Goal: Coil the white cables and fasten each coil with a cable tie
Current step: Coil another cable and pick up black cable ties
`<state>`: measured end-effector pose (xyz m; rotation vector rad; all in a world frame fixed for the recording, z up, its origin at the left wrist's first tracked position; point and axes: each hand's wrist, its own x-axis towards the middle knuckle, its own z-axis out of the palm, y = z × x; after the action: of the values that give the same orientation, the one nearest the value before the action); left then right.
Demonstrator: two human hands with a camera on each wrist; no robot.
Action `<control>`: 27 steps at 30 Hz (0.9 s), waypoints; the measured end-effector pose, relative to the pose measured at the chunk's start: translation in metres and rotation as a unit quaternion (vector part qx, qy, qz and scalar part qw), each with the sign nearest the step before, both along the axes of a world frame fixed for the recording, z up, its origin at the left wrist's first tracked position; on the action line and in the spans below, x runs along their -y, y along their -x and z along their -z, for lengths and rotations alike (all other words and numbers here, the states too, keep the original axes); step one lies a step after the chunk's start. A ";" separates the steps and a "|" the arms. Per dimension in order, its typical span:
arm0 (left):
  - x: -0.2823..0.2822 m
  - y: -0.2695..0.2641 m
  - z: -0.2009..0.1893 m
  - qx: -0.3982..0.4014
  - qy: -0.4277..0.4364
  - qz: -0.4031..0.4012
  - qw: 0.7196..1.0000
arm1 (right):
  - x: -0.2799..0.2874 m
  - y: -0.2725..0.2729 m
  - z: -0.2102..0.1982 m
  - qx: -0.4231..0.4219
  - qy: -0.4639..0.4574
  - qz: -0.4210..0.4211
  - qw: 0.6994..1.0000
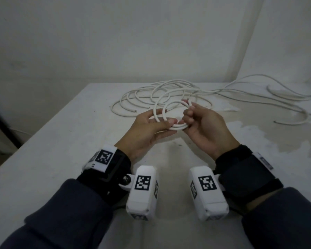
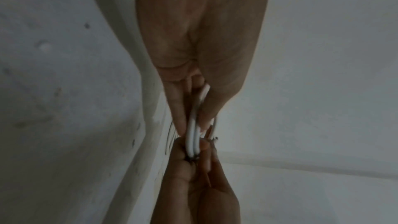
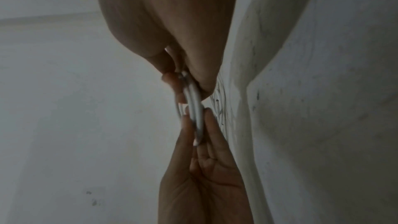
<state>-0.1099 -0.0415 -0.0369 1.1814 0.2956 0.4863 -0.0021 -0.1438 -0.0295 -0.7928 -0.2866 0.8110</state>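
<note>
A small coil of white cable [image 1: 176, 127] of two or three loops hangs above the table, held between both hands. My left hand [image 1: 166, 118] pinches its left side between thumb and fingers. My right hand [image 1: 186, 116] grips its right side with curled fingers. In the left wrist view the coil [image 2: 193, 135] runs edge-on from my left hand [image 2: 194, 125] down into the right hand [image 2: 193, 181]. The right wrist view shows the coil [image 3: 193, 106] between my right hand [image 3: 189, 83] and the left hand [image 3: 202, 168]. No cable tie is visible.
A loose tangle of white cable [image 1: 142, 99] lies on the white table [image 1: 61, 159] just behind my hands. More cable [image 1: 280, 97] trails off to the right. The table's left edge drops away beside a dark object [image 1: 0, 126]. White walls stand close behind.
</note>
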 end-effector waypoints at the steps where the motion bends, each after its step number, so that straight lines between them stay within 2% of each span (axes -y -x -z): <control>1: 0.000 -0.001 0.001 -0.010 -0.007 -0.002 1.000 | 0.000 0.001 0.000 0.032 0.024 0.006 0.999; 5: -0.002 -0.005 0.004 -0.012 -0.033 -0.028 0.999 | 0.001 0.004 -0.004 0.187 0.117 0.008 0.975; 9: 0.000 -0.007 0.000 0.001 -0.071 -0.025 0.997 | 0.004 0.008 -0.010 0.278 0.163 -0.009 0.947; 14: 0.005 -0.005 -0.011 -0.007 -0.065 -0.057 0.996 | 0.008 0.008 -0.013 0.292 0.148 -0.037 0.944; 20: 0.006 -0.001 -0.019 -0.050 -0.173 -0.088 0.980 | 0.011 0.011 -0.013 0.323 0.159 -0.113 0.926; 23: 0.008 0.001 -0.018 -0.037 -0.268 -0.112 0.956 | 0.009 0.015 -0.014 0.346 0.156 -0.100 0.920; 25: 0.007 0.000 -0.016 -0.028 -0.287 -0.142 0.947 | 0.008 0.016 -0.014 0.363 0.150 -0.083 0.916; 27: 0.003 -0.001 -0.013 -0.022 -0.301 -0.175 0.937 | 0.009 0.016 -0.013 0.412 0.177 -0.063 0.892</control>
<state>-0.1090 -0.0442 -0.0235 1.7496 0.4166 0.9054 -0.0177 -0.1530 -0.0164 -1.4623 -0.9755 0.6114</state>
